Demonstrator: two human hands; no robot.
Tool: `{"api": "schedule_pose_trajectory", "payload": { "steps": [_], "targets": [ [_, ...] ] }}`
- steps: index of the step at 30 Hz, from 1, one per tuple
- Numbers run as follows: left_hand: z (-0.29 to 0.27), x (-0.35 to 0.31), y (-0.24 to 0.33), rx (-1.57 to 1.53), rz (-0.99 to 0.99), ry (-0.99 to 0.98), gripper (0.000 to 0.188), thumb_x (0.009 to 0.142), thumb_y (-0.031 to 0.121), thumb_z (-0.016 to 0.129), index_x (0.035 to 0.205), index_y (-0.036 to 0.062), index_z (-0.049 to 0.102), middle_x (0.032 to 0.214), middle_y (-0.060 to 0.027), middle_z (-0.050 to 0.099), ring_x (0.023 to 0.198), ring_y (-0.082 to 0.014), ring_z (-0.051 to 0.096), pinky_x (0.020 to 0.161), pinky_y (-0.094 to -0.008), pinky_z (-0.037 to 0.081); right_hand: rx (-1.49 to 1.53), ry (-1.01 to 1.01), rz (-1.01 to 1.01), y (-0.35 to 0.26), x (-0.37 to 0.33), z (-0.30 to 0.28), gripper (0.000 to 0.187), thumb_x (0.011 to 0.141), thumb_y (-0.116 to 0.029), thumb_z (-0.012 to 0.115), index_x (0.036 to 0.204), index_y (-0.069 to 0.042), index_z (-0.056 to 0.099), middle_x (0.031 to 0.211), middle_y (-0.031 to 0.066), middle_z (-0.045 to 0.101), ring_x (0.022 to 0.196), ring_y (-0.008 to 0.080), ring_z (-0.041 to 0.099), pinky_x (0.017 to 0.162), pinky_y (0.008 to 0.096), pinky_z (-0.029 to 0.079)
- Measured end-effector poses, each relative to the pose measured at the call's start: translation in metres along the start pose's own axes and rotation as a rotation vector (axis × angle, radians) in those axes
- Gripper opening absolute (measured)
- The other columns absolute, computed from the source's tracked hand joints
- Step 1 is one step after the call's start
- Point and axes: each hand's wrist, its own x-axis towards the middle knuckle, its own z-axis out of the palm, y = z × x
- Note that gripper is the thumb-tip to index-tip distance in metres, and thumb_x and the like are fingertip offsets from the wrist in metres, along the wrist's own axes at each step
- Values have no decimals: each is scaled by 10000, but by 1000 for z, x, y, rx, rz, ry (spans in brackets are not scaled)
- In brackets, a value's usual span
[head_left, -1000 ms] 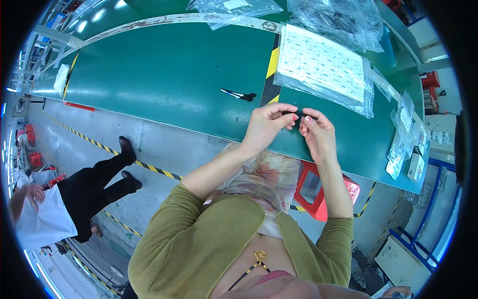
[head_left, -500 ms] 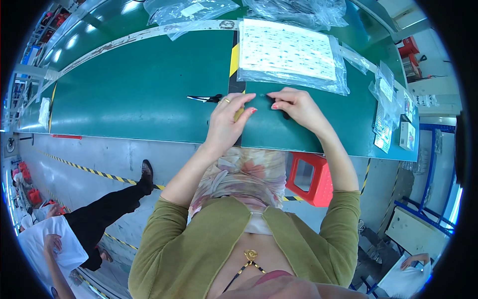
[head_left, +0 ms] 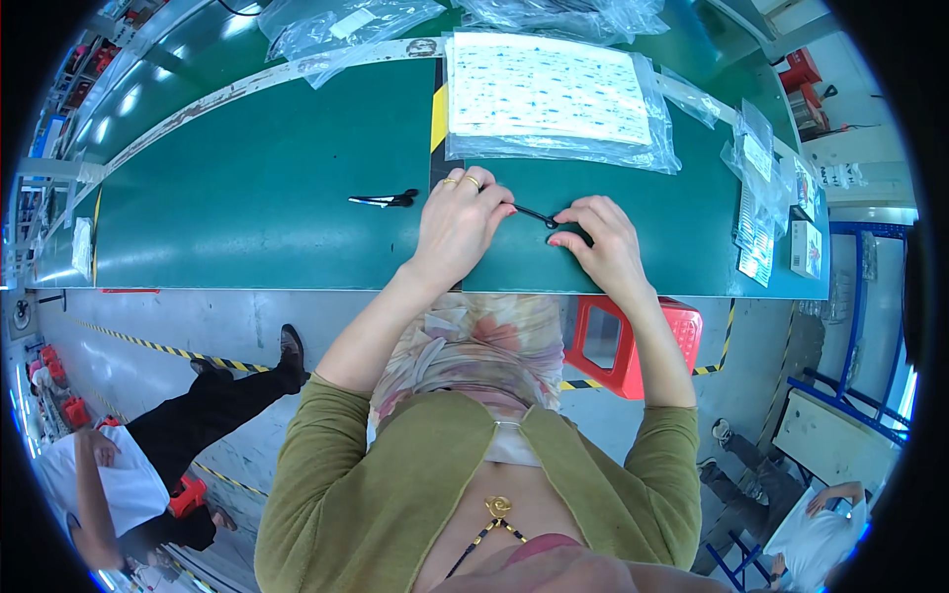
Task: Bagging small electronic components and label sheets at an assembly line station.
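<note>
Between my hands stretches a thin black cord [head_left: 532, 212] with what looks like a small loop near its right end. My left hand [head_left: 460, 222] pinches the cord's left end at the fingertips; two rings show on its fingers. Curled around the other end is my right hand [head_left: 605, 242], its thumb and index finger either side of the small loop. More black shows beneath that palm, mostly hidden. Left of my left hand, a pair of small scissors [head_left: 388, 200] with black handles lies on the green table [head_left: 247, 198].
Behind my hands lies a clear bag [head_left: 554, 94] with printed white sheets. More plastic bags [head_left: 346, 40] lie at the back. Small boxes [head_left: 806, 247] stand at the table's right end. A red stool [head_left: 633, 346] is below the front edge. Other people [head_left: 109, 484] sit nearby.
The black cord now spans both hands; before, it showed only at my right hand. My right hand has moved down slightly and my left fingers have closed. The view has shifted slightly.
</note>
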Motion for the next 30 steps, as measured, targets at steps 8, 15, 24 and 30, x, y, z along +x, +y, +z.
{"api": "schedule_pose_trajectory", "payload": {
  "steps": [8, 15, 24, 30],
  "targets": [
    [-7, 9, -1, -82, -36, 23, 116, 701, 138, 666, 778, 57, 632, 788, -52, 547, 754, -216, 534, 648, -318, 445, 46, -58, -26, 11, 18, -1, 106, 730, -149, 646, 776, -55, 630, 756, 51, 572, 743, 216, 541, 667, 321, 415],
    [-12, 0, 5, -73, -22, 14, 163, 714, 142, 661, 845, 58, 612, 798, -56, 557, 752, -221, 537, 646, -312, 440, 303, 143, 250, 5, 13, 4, 119, 758, -144, 628, 809, -37, 612, 759, 57, 593, 693, 235, 564, 652, 324, 429],
    [-22, -28, 21, -340, -261, -59, 170, 796, 26, 539, 962, 60, 524, 722, -124, 584, 714, -291, 580, 600, -379, 448, -108, -5, -104, -33, -1, 20, 203, 704, -190, 667, 887, -107, 635, 770, 35, 508, 734, 199, 497, 636, 315, 380],
    [-17, -10, 10, -198, 30, -36, 304, 759, 37, 583, 1057, 78, 546, 919, -107, 567, 850, -277, 548, 717, -346, 450, -38, -14, -136, -17, -2, 9, 171, 696, -109, 665, 861, -79, 632, 801, 51, 541, 771, 218, 517, 674, 328, 406]
  ]
}}
